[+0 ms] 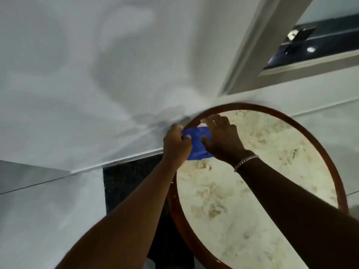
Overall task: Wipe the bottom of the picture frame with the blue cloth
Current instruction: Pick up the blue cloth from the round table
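Both forearms reaching up over round frame with reddish-brown wooden rim (pixel 328 158), mottled cream face. Left hand (pixel 175 144) clenched on blue cloth (pixel 198 144), pinching its left edge. Right hand (pixel 221 136) half open, fingers spread, pressing cloth against frame face near top-left rim. Beyond: pale grey wall (pixel 77 74), open and clear to the left; grey window frame (pixel 258 55) close at upper right.

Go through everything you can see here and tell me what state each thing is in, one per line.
Round brown wooden picture frame: upright against the wall, mottled cream face showing.
Blue cloth: bunched, pressed on the frame's upper-left rim.
Left hand: gripping the cloth.
Right hand: spread over cloth and frame.
Window: blurred, cannot tell.
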A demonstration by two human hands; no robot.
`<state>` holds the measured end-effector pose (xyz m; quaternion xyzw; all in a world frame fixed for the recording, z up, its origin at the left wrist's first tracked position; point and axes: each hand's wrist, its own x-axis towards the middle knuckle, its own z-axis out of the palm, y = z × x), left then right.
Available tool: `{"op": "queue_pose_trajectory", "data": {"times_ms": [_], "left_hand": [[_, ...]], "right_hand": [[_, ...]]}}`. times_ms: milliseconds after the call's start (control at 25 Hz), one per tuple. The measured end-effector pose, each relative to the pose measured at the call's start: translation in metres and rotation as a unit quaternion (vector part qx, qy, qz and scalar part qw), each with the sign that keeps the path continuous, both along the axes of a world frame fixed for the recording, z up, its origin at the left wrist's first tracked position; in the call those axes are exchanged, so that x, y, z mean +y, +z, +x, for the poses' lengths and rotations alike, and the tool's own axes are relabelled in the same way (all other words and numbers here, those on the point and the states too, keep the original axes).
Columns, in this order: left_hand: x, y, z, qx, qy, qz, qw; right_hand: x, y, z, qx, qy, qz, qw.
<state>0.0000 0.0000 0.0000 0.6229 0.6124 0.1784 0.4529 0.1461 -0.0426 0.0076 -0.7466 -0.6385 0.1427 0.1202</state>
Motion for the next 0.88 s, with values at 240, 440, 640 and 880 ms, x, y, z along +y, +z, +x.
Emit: {"op": "queue_pose_trajectory", "data": {"times_ms": [240,440,640,880], "left_hand": [[-0.021,-0.061,0.022,-0.073,0.102,-0.068,0.99],[-0.009,-0.054,0.03,-0.148,0.209,-0.101,0.961],[0.002,0.034,0.015,-0.201,0.198,-0.011,0.959],[0.001,0.2,-0.027,-0.275,0.166,0.174,0.931]], "right_hand": [[-0.014,-0.083,0.005,0.048,-0.046,-0.112,0.991],[-0.01,-0.083,0.011,0.149,-0.072,-0.029,0.986],[-0.004,0.002,-0.008,0.155,-0.06,0.097,0.981],[0.013,0.172,-0.049,0.146,-0.029,0.297,0.943]]}}
